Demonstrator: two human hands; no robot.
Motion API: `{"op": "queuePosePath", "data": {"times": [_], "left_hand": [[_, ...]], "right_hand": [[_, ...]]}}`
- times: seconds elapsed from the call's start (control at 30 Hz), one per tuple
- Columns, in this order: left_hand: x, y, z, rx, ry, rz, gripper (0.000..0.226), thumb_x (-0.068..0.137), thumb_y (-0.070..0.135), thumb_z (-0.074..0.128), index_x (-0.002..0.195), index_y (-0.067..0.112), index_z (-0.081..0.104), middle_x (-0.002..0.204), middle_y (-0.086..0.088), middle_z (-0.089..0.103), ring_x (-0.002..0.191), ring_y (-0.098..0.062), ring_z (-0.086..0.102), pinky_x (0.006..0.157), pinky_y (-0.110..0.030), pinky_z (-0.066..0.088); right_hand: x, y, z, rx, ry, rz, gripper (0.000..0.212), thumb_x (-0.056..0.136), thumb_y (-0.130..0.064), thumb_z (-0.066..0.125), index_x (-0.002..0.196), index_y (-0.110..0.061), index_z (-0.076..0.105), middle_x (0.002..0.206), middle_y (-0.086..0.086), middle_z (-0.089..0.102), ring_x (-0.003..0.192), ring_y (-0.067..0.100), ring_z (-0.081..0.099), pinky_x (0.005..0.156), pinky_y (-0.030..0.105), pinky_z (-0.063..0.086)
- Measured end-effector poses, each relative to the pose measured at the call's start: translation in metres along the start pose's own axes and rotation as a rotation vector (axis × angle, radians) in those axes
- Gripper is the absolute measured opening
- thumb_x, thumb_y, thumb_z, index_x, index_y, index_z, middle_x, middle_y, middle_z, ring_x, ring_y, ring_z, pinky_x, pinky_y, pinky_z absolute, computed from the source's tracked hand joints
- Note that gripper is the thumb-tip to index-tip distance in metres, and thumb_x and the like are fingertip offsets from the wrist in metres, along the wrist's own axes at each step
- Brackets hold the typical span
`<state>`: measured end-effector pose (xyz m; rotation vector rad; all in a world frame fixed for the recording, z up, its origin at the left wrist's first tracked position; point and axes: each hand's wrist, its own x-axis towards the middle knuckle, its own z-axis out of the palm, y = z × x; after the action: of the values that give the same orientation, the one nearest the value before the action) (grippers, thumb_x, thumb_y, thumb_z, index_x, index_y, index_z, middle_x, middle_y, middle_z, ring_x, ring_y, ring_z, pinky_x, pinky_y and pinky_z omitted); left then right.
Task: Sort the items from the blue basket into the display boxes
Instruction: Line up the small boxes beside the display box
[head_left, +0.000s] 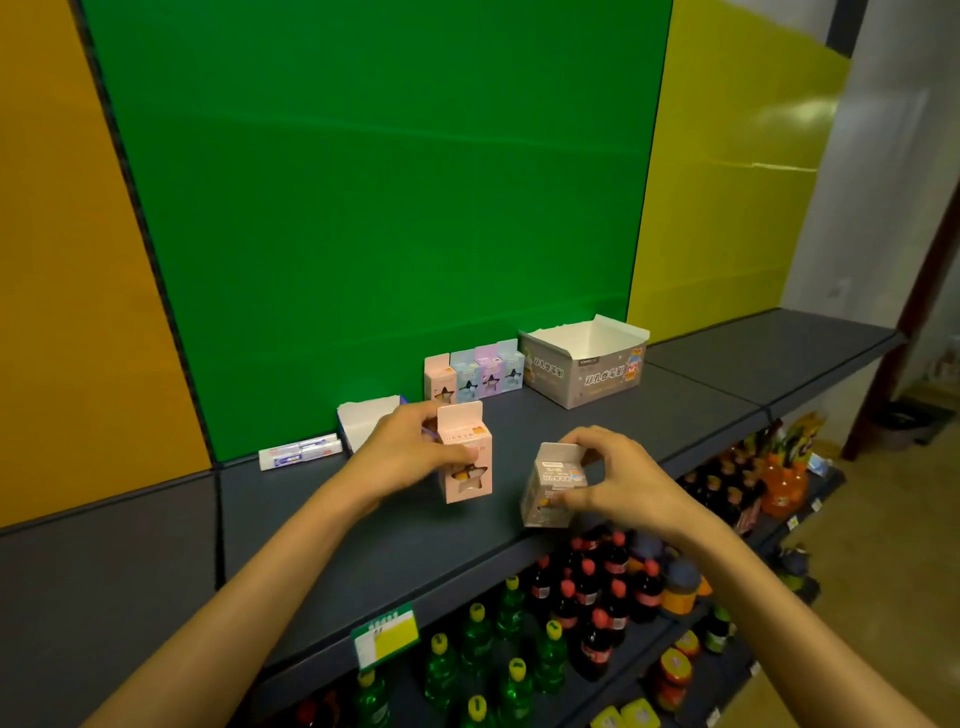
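Note:
My left hand (410, 457) grips a small pink carton (465, 457) with a star-shaped window, held upright just above the dark shelf (363, 551). My right hand (618, 478) holds a small grey carton (553, 486), tilted, near the shelf's front edge. Behind them several small cartons (475, 371) in pink, blue and purple stand in a row against the green back panel. To their right stands an open grey display box (584, 364) with a white inside. A smaller white open box (369, 421) sits behind my left hand, partly hidden. The blue basket is not in view.
Two white tubes or packs (301, 452) lie on the shelf at the left by the back panel. Below the shelf edge stand rows of green, dark-red and orange drink bottles (571, 613). A yellow price tag (384, 636) hangs on the shelf front.

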<state>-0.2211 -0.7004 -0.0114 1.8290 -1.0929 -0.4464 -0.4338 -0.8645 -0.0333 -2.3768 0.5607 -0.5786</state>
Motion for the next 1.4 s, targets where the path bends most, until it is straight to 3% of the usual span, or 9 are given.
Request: {"op": "queuePosePath", "data": {"times": [0.23, 0.37, 0.5, 0.77, 1.0, 1.4], "left_hand": [[0.084, -0.001, -0.006, 0.195, 0.082, 0.042, 0.039, 0.067, 0.021, 0.088, 0.101, 0.023, 0.069, 0.093, 0.005, 0.075, 0.085, -0.014, 0.072, 0.086, -0.044, 0.057], [0.128, -0.002, -0.002, 0.307, 0.095, 0.057, 0.038, 0.067, 0.023, 0.089, 0.099, 0.022, 0.070, 0.095, 0.005, 0.074, 0.086, -0.014, 0.069, 0.081, -0.037, 0.057], [0.164, -0.008, 0.010, 0.394, 0.110, 0.044, 0.040, 0.066, 0.023, 0.090, 0.098, 0.027, 0.066, 0.099, 0.002, 0.072, 0.091, -0.017, 0.067, 0.082, -0.038, 0.056], [0.219, -0.014, 0.035, 0.587, 0.200, 0.018, 0.050, 0.071, 0.030, 0.087, 0.113, 0.022, 0.059, 0.110, 0.001, 0.056, 0.102, -0.020, 0.053, 0.090, -0.039, 0.047], [0.252, -0.012, 0.057, 0.748, 0.219, -0.027, 0.047, 0.073, 0.039, 0.084, 0.111, 0.023, 0.062, 0.112, 0.001, 0.060, 0.105, -0.021, 0.054, 0.088, -0.040, 0.048], [0.281, -0.027, 0.085, 1.046, 0.265, -0.052, 0.060, 0.083, 0.048, 0.072, 0.135, 0.026, 0.050, 0.126, 0.001, 0.054, 0.118, -0.022, 0.044, 0.096, -0.039, 0.036]], "right_hand": [[0.108, 0.027, -0.024, -0.565, -0.134, -0.140, 0.041, 0.075, -0.034, 0.079, 0.110, -0.027, 0.057, 0.111, -0.005, 0.057, 0.107, 0.017, 0.050, 0.080, 0.037, 0.048], [0.159, 0.041, -0.037, -0.610, -0.074, -0.199, 0.044, 0.075, -0.038, 0.081, 0.109, -0.027, 0.055, 0.109, -0.001, 0.061, 0.105, 0.021, 0.052, 0.074, 0.035, 0.045], [0.200, 0.053, -0.044, -0.667, -0.082, -0.220, 0.053, 0.076, -0.047, 0.081, 0.116, -0.023, 0.055, 0.117, 0.003, 0.060, 0.107, 0.022, 0.050, 0.082, 0.037, 0.045], [0.278, 0.080, -0.040, -0.846, -0.089, -0.396, 0.053, 0.078, -0.046, 0.076, 0.122, -0.023, 0.057, 0.119, 0.000, 0.059, 0.109, 0.022, 0.044, 0.077, 0.032, 0.026], [0.323, 0.099, -0.034, -0.851, -0.159, -0.443, 0.050, 0.075, -0.050, 0.078, 0.111, -0.022, 0.056, 0.116, -0.001, 0.063, 0.109, 0.021, 0.043, 0.090, 0.038, 0.034], [0.349, 0.117, -0.024, -0.900, -0.137, -0.584, 0.041, 0.080, -0.043, 0.074, 0.112, -0.020, 0.063, 0.113, 0.001, 0.063, 0.118, 0.024, 0.041, 0.099, 0.039, 0.031]]}}
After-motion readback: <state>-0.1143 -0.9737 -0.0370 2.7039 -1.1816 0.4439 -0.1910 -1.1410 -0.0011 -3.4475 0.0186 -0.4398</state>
